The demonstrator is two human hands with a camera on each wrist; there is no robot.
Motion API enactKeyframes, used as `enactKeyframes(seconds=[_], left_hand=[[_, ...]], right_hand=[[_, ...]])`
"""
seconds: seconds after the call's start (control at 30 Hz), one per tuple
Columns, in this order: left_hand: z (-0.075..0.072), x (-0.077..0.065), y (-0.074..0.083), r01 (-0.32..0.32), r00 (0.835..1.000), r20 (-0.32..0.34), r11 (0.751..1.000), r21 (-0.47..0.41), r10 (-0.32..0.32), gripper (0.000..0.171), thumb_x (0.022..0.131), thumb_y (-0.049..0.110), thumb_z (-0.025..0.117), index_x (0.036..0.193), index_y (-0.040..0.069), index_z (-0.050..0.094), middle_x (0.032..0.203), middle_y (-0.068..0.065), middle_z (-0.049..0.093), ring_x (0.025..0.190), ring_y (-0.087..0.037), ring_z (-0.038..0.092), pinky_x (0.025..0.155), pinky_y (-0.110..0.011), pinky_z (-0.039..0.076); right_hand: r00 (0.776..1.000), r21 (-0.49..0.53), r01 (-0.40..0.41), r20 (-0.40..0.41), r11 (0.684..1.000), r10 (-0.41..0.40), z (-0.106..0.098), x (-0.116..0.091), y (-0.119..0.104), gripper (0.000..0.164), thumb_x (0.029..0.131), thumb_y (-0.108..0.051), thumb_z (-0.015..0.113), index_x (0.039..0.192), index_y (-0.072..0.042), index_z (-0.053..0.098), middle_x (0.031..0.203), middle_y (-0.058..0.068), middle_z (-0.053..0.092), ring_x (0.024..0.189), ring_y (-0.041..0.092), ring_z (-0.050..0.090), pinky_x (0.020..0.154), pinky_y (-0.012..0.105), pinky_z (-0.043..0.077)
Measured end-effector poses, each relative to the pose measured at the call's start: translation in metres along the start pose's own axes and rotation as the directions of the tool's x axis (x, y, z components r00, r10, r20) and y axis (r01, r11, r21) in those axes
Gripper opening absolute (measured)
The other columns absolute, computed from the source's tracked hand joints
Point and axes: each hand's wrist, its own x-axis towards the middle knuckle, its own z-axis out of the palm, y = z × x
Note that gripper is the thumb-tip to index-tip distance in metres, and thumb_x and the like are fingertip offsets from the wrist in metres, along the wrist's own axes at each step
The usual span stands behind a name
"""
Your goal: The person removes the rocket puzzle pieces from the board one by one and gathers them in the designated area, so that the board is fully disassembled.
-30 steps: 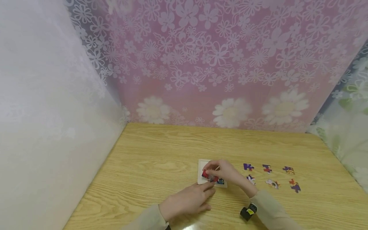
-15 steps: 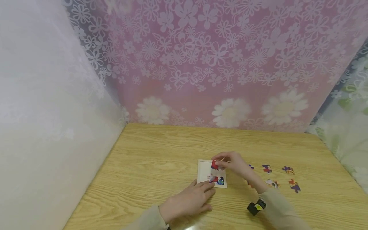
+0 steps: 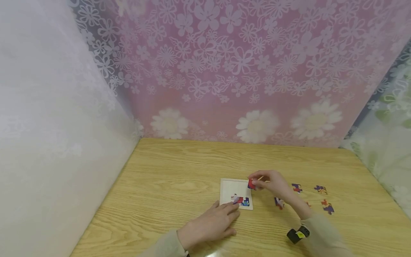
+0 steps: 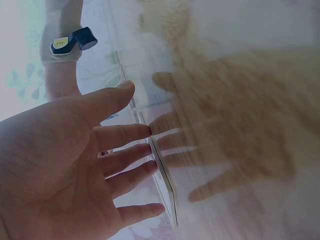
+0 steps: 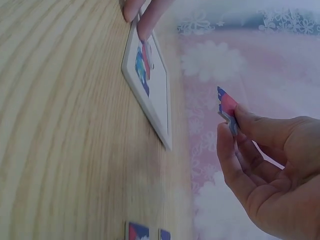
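Note:
A jigsaw puzzle piece [image 3: 251,184], red and blue, is pinched between the thumb and fingers of my right hand [image 3: 273,184]. In the right wrist view the puzzle piece [image 5: 228,104] is tilted and raised off the table. It overlaps the far right corner of a pale puzzle tray [image 3: 231,187] in the head view. Joined pieces [image 3: 241,200] with red, white and blue print lie along the tray's near side. My left hand [image 3: 213,221] has its fingers spread straight, fingertips at the tray's near edge and partly over those pieces.
Several loose puzzle pieces lie right of the tray, among them a red and purple piece [image 3: 297,188] and an orange one [image 3: 327,206]. My right forearm hides part of them. A white panel [image 3: 80,142] borders the wooden table [image 3: 179,171] on the left; a flowered backdrop [image 3: 205,117] stands behind.
My right hand has lifted the puzzle piece from over the tray's near side and carried it right and away to the far right corner. The left hand has stayed in place.

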Motion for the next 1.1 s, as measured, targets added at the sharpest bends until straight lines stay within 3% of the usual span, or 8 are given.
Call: enactKeyframes(seconds=[0.2, 0.57, 0.9, 1.1], left_hand=[[0.001, -0.001, 0.000, -0.006, 1.000, 0.000, 1.000, -0.006, 0.006, 0.060, 0.101, 0.050, 0.056, 0.150, 0.016, 0.050, 0.161, -0.002, 0.038, 0.145, -0.020, 0.041, 0.112, -0.052, 0.042], [0.002, -0.002, 0.000, -0.017, 1.000, -0.007, 1.000, 0.006, 0.017, 0.060, 0.101, 0.049, 0.056, 0.151, 0.014, 0.049, 0.161, -0.002, 0.038, 0.145, -0.021, 0.041, 0.112, -0.052, 0.042], [0.002, 0.000, -0.001, -0.013, 1.000, -0.010, 1.000, 0.008, 0.013, 0.061, 0.100, 0.051, 0.056, 0.151, 0.016, 0.049, 0.161, -0.001, 0.038, 0.145, -0.020, 0.041, 0.114, -0.053, 0.040], [0.003, 0.000, -0.001, -0.009, 1.000, -0.006, 1.000, 0.001, 0.009, 0.062, 0.101, 0.051, 0.055, 0.151, 0.017, 0.049, 0.161, -0.001, 0.038, 0.145, -0.020, 0.040, 0.114, -0.053, 0.040]], right_hand=[[0.998, 0.000, -0.062, -0.008, 0.998, 0.062, -0.010, -0.015, 0.010, 0.031, 0.098, -0.022, 0.068, 0.122, -0.002, 0.071, 0.103, 0.008, 0.073, 0.081, 0.026, 0.070, 0.069, 0.039, 0.061], [0.997, -0.054, -0.039, -0.075, 0.998, 0.035, -0.031, -0.043, 0.034, 0.030, 0.097, -0.019, 0.069, 0.123, -0.003, 0.071, 0.115, 0.015, 0.071, 0.087, 0.011, 0.067, 0.068, 0.031, 0.059], [0.997, -0.025, -0.064, -0.046, 0.998, 0.063, -0.046, -0.066, 0.039, 0.034, 0.100, -0.021, 0.066, 0.128, -0.003, 0.068, 0.122, 0.019, 0.069, 0.090, 0.009, 0.068, 0.061, 0.032, 0.056], [0.995, -0.079, -0.100, -0.033, 0.992, 0.098, -0.045, -0.075, 0.045, 0.034, 0.098, -0.026, 0.068, 0.127, -0.008, 0.070, 0.116, 0.012, 0.072, 0.092, 0.011, 0.069, 0.064, 0.029, 0.056]])
